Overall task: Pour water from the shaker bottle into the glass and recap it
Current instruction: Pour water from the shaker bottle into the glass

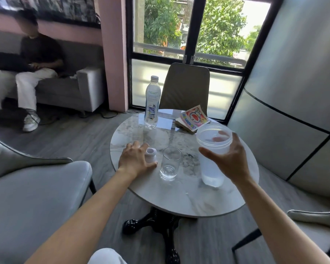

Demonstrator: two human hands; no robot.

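The translucent shaker bottle [211, 166] is uncapped and held slightly above the round marble table [189, 202], with water in its lower part. My right hand [228, 159] grips it near the rim. An empty clear glass [170, 162] stands upright on the table just left of the bottle. Left of the glass, my left hand [134, 159] rests on the table, covering the shaker's white lid [151, 152], which peeks out between my fingers.
A capped plastic water bottle [151, 103] stands at the table's far side, with a colourful book [193, 119] to its right. Chairs surround the table: one behind [185, 86], one at left [36, 187], one at right [316, 216]. A person sits on a sofa at far left.
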